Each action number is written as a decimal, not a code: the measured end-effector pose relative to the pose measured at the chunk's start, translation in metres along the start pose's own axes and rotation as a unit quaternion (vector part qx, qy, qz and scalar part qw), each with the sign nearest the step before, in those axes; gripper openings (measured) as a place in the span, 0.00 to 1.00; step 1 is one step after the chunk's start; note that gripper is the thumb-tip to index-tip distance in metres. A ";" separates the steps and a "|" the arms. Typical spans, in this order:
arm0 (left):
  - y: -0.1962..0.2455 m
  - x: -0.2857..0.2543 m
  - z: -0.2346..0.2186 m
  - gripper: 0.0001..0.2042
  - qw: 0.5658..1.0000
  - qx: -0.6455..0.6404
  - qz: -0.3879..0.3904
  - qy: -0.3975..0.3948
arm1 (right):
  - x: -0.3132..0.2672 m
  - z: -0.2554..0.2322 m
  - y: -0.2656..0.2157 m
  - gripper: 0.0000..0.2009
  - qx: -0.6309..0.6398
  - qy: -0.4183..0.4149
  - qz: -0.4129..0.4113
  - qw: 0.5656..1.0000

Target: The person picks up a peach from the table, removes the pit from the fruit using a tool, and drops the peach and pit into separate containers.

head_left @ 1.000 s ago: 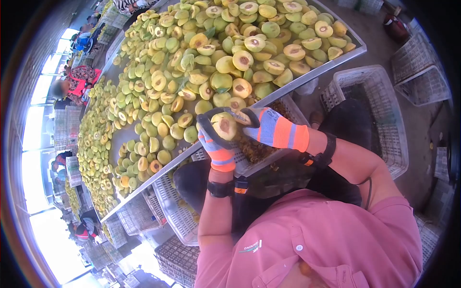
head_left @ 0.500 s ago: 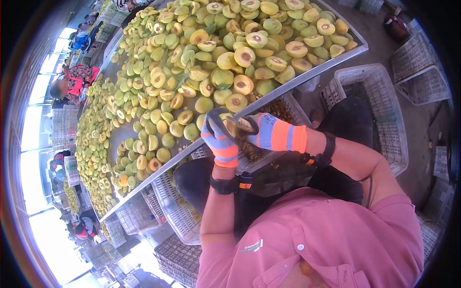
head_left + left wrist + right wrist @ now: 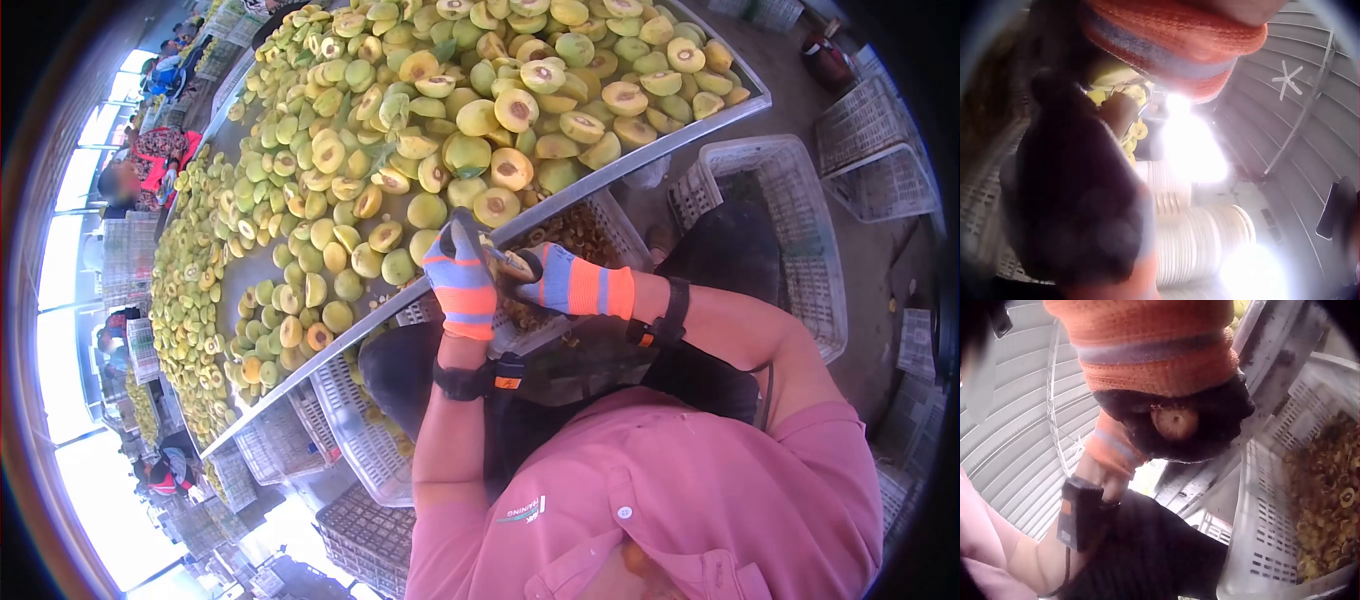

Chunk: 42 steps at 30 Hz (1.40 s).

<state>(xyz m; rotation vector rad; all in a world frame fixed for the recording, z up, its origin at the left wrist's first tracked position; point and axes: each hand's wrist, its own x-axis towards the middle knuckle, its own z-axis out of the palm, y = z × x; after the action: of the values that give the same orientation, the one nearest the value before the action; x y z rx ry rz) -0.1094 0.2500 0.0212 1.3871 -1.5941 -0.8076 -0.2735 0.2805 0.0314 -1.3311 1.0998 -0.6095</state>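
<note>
Fingers of the left hand (image 3: 458, 268), in a dark-coated glove, curl around a piece of pale yellow fruit (image 3: 487, 242), mostly hidden between the two hands. Those of the right hand (image 3: 570, 279) are clenched on a round-ended handle (image 3: 1175, 421); whatever it carries at its far end cannot be made out.

With both sets of fingers so close, a slip seems the main risk: wet flesh could turn in the left grip, letting the tool skid off it and into the left glove. Too hard a push might also split the piece, and a loosened left grip could drop it.

Just beyond the left fingers runs the metal rim (image 3: 630, 165) of the table, with halved fruit (image 3: 515, 110) heaped behind it; knuckles moved forward might knock that edge. Below the hands sits a white crate (image 3: 1241, 531) of brown scraps, its wall rising near the right fingers. A dark-clad knee (image 3: 395, 375) lies on the near side of the left fingers, limiting a low swing that way. The freer room appears to be upward, above the rim, and back toward the pink shirt (image 3: 640, 480).
</note>
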 end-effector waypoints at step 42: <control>0.039 0.005 -0.010 0.10 0.986 -0.036 0.028 -0.159 | -0.008 -0.056 -0.016 0.09 0.129 -0.247 0.132 0.951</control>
<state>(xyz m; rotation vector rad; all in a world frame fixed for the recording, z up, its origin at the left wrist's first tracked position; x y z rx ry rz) -0.1169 0.2528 0.0609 1.1993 -1.8169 -1.0836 -0.3223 0.2595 0.0557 -1.0103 0.7375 -0.1929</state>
